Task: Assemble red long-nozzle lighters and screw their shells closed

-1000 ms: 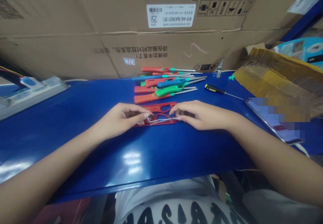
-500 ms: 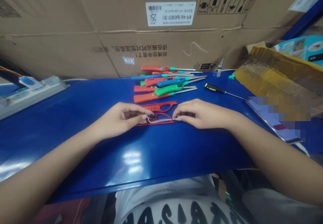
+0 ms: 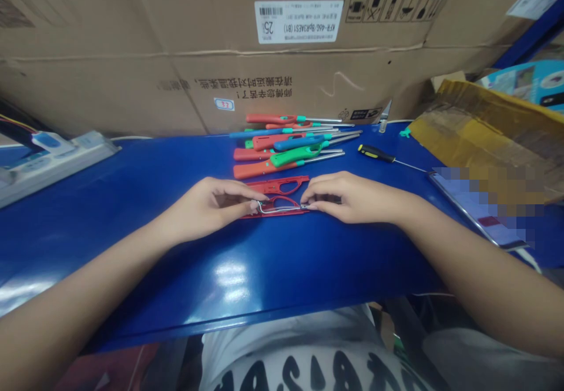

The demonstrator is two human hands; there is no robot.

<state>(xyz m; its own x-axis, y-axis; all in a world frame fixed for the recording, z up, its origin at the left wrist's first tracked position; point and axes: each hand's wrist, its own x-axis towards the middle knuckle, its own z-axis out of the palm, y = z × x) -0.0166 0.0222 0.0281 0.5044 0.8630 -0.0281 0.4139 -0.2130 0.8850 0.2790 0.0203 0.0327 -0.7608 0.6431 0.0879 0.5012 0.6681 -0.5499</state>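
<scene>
My left hand [image 3: 214, 209] pinches the left end of a thin, pale bent wire or tube [image 3: 282, 210] between thumb and fingertips. At its right end, my right hand [image 3: 341, 198] is closed in a pinch too; a small metallic bit shows at those fingertips. Directly under the wire lies one red lighter casing half [image 3: 291, 213] with a trigger loop, partly covered by my left fingers. A second red casing half [image 3: 288, 188] rests just behind it, inner side up. Small dark and green parts near my left fingertips are too small to name.
Several assembled long-nosed lighters [image 3: 286, 158] lie piled behind the casings. To the right are a screwdriver [image 3: 376, 154], a blade [image 3: 385, 118], a phone [image 3: 476, 209] and a taped package [image 3: 480, 138]. A power strip [image 3: 57, 159] sits left; a cardboard sheet [image 3: 132, 86] stands behind.
</scene>
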